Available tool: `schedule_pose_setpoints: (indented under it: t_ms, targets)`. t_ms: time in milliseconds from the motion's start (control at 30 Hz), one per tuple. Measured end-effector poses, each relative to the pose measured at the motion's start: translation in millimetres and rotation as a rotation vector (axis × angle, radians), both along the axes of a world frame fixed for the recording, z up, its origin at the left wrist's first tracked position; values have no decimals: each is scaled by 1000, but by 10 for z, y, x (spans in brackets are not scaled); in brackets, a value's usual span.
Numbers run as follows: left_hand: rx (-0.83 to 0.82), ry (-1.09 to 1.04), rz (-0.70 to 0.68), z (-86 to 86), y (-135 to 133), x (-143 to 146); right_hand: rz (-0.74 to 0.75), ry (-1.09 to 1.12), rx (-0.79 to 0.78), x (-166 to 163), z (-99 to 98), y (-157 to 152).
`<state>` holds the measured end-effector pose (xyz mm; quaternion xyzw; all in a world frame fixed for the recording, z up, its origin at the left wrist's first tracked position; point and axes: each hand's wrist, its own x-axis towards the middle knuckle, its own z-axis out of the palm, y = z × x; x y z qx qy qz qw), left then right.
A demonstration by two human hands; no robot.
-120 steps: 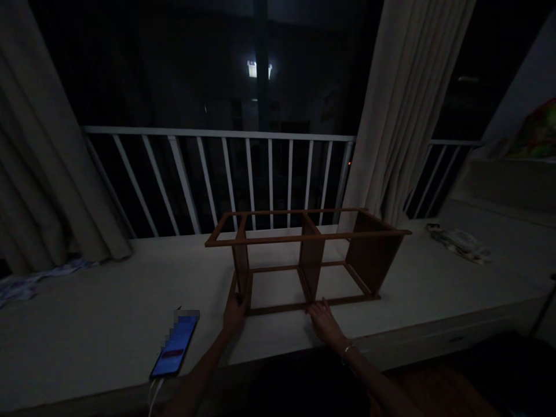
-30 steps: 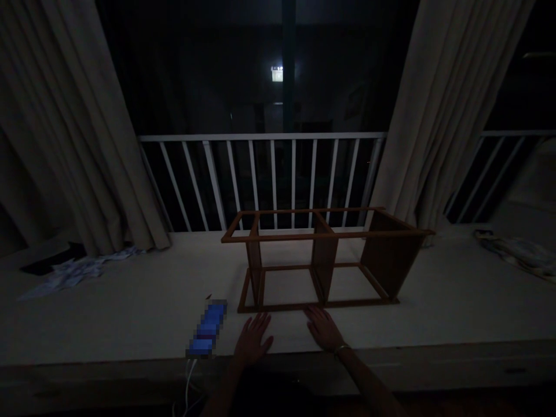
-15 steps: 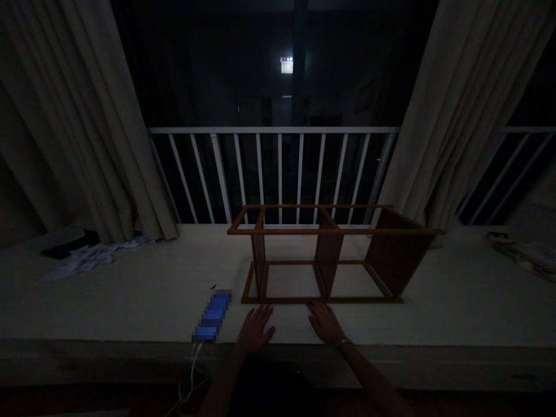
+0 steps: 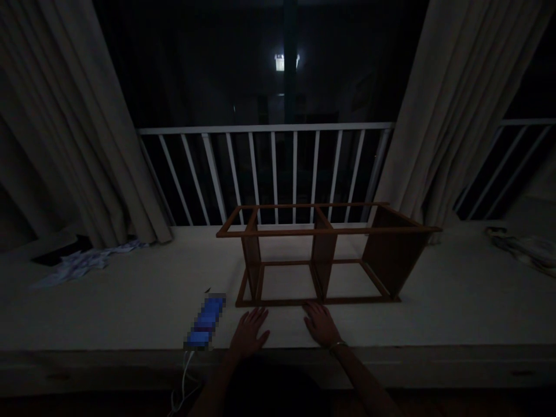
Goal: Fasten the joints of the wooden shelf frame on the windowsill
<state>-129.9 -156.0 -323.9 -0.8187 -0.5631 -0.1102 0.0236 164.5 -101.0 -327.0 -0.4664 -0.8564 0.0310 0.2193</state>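
A brown wooden shelf unit (image 4: 324,266) lies on its side on the pale window ledge (image 4: 143,313). It has an open frame with several cross panels. My left hand (image 4: 251,332) rests flat on the ledge, fingers spread, just in front of the frame's near left bottom rail. With its fingers stretched out, my right hand (image 4: 320,325) lies flat near the middle of that rail, its fingertips at or touching the wood. Neither hand grips anything. To the left of my left hand is a pixelated blue phone-like device (image 4: 205,321), with white cables running down from it.
White railings (image 4: 273,168) stand behind the shelf, before a dark window. Beige curtains hang at the left (image 4: 117,174) and right (image 4: 428,145). Crumpled patterned cloth or paper (image 4: 80,262) lies at the far left. A bundled item (image 4: 523,250) sits at the far right.
The view has shifted slightly, so everything appears a little farther left. Both hands stay flat in nearly the same place, and the shelf unit has not visibly moved on the ledge.
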Motion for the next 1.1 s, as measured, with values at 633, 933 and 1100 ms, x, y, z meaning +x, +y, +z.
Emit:
schedule_pose_setpoints:
  t_ms: [633,933,1100]
  targets:
    - [2,3,-3,-26,4,-18,1,-22,-7,-3,32,-13]
    - [12,12,12,-15,-1,-8,-4,-3,-10,-9,61,-34]
    - [10,23,7,-4,-9,-20,-7,-17,2,-16,36,-35]
